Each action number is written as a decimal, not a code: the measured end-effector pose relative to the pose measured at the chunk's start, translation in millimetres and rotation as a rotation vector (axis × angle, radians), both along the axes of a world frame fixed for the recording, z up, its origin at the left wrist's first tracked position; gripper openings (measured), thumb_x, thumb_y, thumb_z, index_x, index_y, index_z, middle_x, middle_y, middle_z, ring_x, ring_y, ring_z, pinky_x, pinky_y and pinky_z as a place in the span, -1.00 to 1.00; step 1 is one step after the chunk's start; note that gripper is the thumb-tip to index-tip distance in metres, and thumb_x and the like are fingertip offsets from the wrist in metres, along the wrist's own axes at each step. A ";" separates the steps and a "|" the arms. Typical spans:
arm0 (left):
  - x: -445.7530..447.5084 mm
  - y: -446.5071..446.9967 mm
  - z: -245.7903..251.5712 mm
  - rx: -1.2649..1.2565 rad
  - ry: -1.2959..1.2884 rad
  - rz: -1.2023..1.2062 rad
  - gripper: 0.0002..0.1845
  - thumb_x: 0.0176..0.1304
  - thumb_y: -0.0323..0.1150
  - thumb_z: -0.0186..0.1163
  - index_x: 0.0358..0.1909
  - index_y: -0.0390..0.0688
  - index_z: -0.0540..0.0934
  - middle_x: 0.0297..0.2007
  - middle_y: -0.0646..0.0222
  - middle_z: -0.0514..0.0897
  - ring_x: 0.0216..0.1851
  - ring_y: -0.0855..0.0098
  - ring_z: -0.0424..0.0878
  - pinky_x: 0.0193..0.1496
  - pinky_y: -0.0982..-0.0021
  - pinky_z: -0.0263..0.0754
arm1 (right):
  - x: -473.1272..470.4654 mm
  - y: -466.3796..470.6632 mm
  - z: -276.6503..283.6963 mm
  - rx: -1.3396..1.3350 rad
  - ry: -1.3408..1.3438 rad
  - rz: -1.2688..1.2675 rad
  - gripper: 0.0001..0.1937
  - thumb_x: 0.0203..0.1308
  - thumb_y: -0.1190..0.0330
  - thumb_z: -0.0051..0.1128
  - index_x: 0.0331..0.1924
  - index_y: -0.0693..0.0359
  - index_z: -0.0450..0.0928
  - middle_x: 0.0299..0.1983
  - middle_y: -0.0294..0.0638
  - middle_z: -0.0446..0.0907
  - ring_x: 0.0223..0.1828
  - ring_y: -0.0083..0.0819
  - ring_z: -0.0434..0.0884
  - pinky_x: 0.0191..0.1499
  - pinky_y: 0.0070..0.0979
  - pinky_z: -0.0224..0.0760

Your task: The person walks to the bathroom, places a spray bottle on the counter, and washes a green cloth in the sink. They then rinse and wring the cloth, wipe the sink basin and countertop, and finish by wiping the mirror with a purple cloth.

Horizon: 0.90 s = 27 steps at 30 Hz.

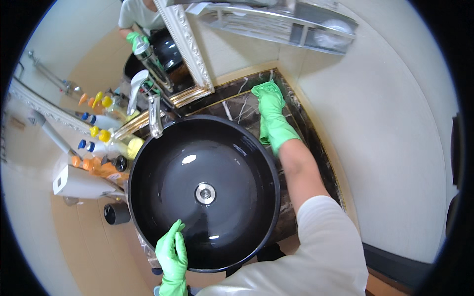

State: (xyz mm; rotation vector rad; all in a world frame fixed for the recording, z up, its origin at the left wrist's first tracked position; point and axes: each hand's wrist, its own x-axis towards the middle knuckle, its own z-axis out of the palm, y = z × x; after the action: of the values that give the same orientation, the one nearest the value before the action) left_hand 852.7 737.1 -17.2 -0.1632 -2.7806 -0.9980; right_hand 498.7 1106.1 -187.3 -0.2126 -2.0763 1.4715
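A round black wash basin with a metal drain lies before me. Over its near left rim is my left hand, in a green rubber glove, with loosely curled fingers and nothing seen in them. My right hand, gloved alike, reaches past the basin to the back right corner of the dark marble counter. Its fingers press what looks like a crumpled green cloth there; glove and cloth are so alike in colour that their boundary is hard to make out.
A chrome faucet rises behind the basin, close to a mirror in an ornate white frame. Left of the basin crowd several pump bottles, including an orange bottle, and a white device. A metal wall shelf hangs above the counter.
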 end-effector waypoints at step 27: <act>69.3 -114.5 -20.0 0.446 0.208 -0.463 -0.63 0.35 -0.48 0.18 0.18 -0.23 0.64 0.10 0.21 0.72 0.10 0.09 0.64 0.17 0.11 0.50 | 400.3 -123.4 -23.9 1.115 0.020 0.070 -0.82 0.38 0.35 0.16 -0.29 0.19 0.75 -0.33 -0.14 0.76 -0.27 -0.22 0.75 -0.17 -0.33 0.64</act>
State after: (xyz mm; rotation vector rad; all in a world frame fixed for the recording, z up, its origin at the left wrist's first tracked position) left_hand 922.0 622.6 -37.2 -0.8155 -2.3047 -1.5710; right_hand 899.0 982.7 -211.2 0.3132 -2.5552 0.1787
